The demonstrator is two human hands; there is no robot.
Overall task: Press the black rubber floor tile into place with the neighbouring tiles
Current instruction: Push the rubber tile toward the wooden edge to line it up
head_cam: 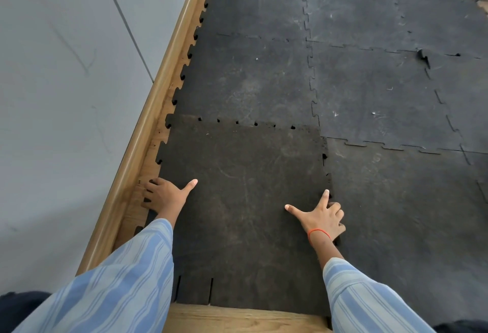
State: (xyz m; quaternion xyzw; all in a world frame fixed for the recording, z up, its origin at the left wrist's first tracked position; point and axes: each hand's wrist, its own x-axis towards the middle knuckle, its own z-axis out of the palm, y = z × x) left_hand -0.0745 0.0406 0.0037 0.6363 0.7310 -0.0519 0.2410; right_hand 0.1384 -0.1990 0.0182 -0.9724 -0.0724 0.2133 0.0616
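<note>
A black rubber floor tile (243, 200) with puzzle-tooth edges lies in front of me, browner than the rest. Its far teeth overlap the tile beyond (248, 79), with small gaps along that seam. Its right teeth sit on the right-hand tile (396, 214). My left hand (166, 195) grips the tile's left edge, fingers curled under, thumb on top. My right hand (320, 218) holds the right edge the same way, thumb and forefinger spread on the tile, other fingers curled over the seam.
A wooden skirting board (158, 100) runs along a grey wall (66, 95) on the left, with a strip of bare wood floor beside the tiles. More wood floor (237, 318) shows at the near edge. Joined black tiles (383, 16) cover the floor ahead and right.
</note>
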